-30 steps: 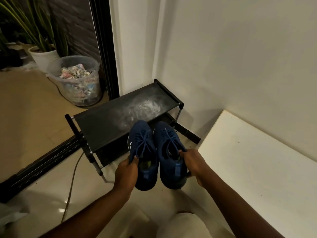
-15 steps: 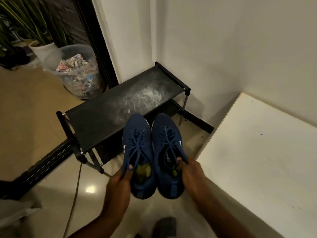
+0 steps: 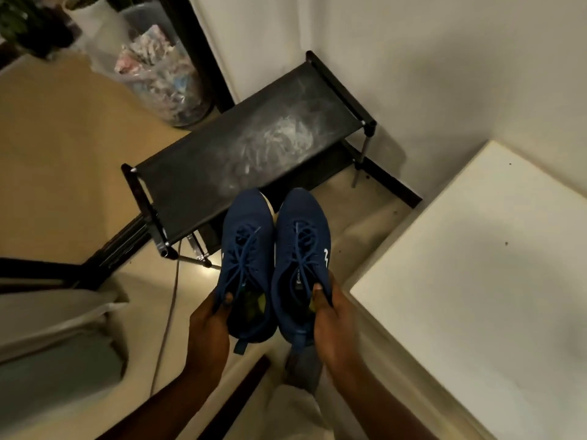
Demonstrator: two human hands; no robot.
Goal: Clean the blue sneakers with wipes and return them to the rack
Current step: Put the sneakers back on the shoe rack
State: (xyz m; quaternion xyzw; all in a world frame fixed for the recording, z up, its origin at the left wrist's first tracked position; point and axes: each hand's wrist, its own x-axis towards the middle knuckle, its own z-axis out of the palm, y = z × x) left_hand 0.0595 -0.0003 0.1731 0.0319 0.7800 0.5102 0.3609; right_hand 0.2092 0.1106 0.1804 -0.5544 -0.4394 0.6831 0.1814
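Two blue sneakers hang side by side in the air, toes pointing away from me. My left hand (image 3: pixel 208 325) grips the left sneaker (image 3: pixel 247 249) at its collar, thumb inside the opening. My right hand (image 3: pixel 333 319) grips the right sneaker (image 3: pixel 301 246) the same way. Both shoes sit just in front of the black shoe rack (image 3: pixel 203 173), whose top shelf is bare and smeared with white dust. No wipes are in view.
A white table top (image 3: pixel 476 281) stands at the right, close to my right hand. A clear bin of crumpled waste (image 3: pixel 158 71) and a potted plant stand behind the rack. A cable (image 3: pixel 168 312) runs across the tiled floor. Pale cushions lie at lower left.
The sneakers have come back toward me, away from the rack, and sit lower in view. The camera has tilted further down. Both hands keep their hold.
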